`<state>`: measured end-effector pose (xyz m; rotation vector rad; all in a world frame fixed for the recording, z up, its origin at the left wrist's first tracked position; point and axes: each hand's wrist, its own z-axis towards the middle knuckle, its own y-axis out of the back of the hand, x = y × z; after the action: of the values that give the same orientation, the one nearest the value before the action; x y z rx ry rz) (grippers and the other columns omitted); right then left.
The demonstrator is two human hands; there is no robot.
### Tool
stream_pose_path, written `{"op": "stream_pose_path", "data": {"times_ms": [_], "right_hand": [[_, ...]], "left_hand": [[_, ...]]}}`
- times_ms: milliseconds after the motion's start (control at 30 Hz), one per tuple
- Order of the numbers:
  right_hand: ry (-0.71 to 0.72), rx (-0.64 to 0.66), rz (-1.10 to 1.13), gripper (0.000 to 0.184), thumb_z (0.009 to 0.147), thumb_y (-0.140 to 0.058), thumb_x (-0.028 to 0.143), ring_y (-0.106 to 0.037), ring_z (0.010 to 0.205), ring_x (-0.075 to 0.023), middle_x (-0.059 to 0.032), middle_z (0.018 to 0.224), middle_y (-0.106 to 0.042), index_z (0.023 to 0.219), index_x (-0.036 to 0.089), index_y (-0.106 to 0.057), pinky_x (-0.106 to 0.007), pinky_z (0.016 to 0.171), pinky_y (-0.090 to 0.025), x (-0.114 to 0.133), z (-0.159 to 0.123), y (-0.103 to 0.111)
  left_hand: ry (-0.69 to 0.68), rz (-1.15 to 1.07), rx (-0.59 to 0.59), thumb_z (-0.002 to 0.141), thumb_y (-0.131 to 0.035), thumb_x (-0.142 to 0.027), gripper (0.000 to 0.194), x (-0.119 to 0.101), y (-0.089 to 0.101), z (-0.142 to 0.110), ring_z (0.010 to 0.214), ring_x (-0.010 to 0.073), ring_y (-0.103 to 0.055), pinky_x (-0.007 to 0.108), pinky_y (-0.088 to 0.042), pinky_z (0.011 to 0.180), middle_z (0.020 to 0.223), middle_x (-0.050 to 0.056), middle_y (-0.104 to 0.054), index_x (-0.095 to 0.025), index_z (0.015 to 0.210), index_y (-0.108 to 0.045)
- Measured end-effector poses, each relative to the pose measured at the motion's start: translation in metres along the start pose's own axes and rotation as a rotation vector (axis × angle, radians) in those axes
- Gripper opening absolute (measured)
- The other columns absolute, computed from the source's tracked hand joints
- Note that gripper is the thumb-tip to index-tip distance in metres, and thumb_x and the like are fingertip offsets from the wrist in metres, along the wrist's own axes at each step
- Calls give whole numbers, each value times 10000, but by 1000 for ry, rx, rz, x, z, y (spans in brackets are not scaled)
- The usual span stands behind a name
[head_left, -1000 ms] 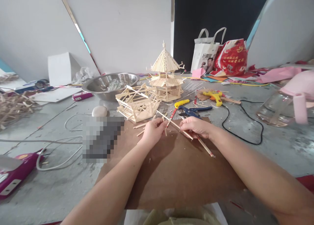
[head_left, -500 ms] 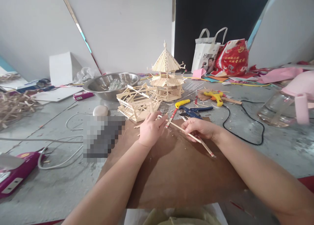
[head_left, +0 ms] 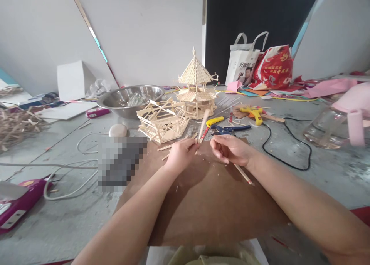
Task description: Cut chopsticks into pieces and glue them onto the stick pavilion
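My left hand [head_left: 182, 153] is closed, pinching a thin wooden stick [head_left: 204, 123] that points up and away, blurred by motion. To its right, my right hand [head_left: 231, 149] hovers over the brown board [head_left: 202, 203] with its fingers loosely curled and apart; nothing shows in them. A stick with a red mark [head_left: 245, 175] lies on the board, partly under the right wrist. Just beyond the hands are a yellow-handled cutting tool [head_left: 214, 121] and blue-handled pliers [head_left: 235, 129]. Several short sticks [head_left: 165, 147] lie near the left hand.
An open stick frame [head_left: 163, 122] and a stick pagoda [head_left: 196, 84] stand behind the hands. A metal bowl [head_left: 115, 101] is at back left, a yellow glue gun [head_left: 254, 114] with black cord at right. A pink-lidded jug [head_left: 326, 128] and a purple power strip [head_left: 23, 203] flank the board.
The stick that lay slanting across both hands has swung upright in my left hand. My right hand has let go of it, and the left fingers have closed into a pinch.
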<state>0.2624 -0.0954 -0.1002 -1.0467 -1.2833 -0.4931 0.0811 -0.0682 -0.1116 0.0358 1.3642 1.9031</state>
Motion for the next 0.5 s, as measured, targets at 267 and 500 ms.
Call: {"op": "stream_pose_path", "data": {"times_ms": [267,500], "right_hand": [[51,-248,-541,180,706,-527,329,-400,323,-17,48,563,-510,678,153,-506,-152,322,-283,-19,14,10],[61,-245,-737,154,712,-507,308,-408,353,-27,43,569,-503,747,160,-531,-155,329,-293,-25,15,6]], "left_hand": [[239,-403,126,715,-438,-437,335,1,-7,0,480,70,-434,184,-331,487,516,-29,-521,-138,648,-575],[200,-325,135,726,-426,-402,325,-4,-6,-3,468,64,-412,179,-300,461,478,-43,-487,-144,550,-516]]}}
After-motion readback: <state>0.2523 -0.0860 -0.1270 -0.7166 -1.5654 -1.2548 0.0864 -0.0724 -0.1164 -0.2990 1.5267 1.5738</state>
